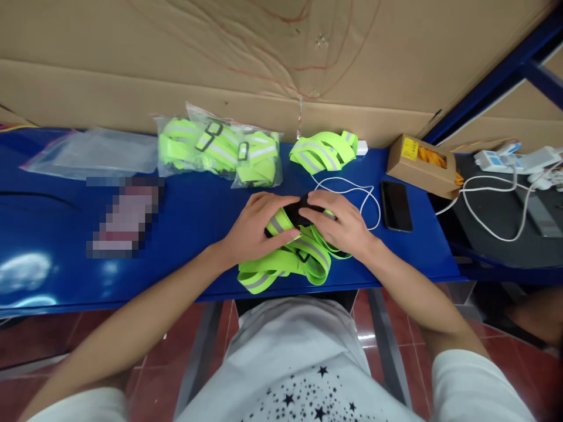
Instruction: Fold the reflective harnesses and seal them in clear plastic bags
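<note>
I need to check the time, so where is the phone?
The black phone lies face up on the blue table, right of the person's right hand, beside the white cable and cardboard box.

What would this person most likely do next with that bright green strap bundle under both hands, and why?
Probably press the loose loops flat and tuck them in. Both the left hand and right hand rest on the folded strap bundle, whose lower loops splay toward the table edge, while bagged straps behind look compact.
</note>
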Demonstrator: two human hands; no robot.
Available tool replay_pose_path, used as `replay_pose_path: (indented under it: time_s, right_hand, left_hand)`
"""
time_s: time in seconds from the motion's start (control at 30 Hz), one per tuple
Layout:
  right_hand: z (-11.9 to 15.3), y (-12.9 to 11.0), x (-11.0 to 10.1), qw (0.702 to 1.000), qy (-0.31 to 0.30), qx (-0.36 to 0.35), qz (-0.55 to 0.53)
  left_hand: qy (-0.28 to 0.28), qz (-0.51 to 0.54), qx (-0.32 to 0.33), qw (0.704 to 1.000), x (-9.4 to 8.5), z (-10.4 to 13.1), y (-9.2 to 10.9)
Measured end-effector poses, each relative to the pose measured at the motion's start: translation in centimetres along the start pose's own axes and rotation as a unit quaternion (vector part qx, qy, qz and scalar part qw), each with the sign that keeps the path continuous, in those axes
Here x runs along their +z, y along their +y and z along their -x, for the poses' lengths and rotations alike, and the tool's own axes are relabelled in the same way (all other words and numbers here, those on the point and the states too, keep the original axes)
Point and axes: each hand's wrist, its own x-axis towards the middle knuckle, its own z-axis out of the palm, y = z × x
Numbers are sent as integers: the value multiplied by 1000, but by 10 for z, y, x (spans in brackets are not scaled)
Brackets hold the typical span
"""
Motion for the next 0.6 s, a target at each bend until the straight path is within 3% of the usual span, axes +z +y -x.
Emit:
replay_pose_path:
  time_s: [0.2,0.33,0.43,0.6]
  right_hand:
    - [1,4,0,1000,18,17,5]
    - [6,0,4,999,32,9,28]
    - [10,-5,8,999,31,-17,38]
    - [6,-8,7,997,3,-46,61]
  left_hand:
    - [-44,-44,-46,997,-10,0,4]
    - [-61,27,-83,994,-20,-2,10]
    - [-38,58,-101,992,-21,-9,13]
    - [-70,-12,-101,992,-20,-27,15]
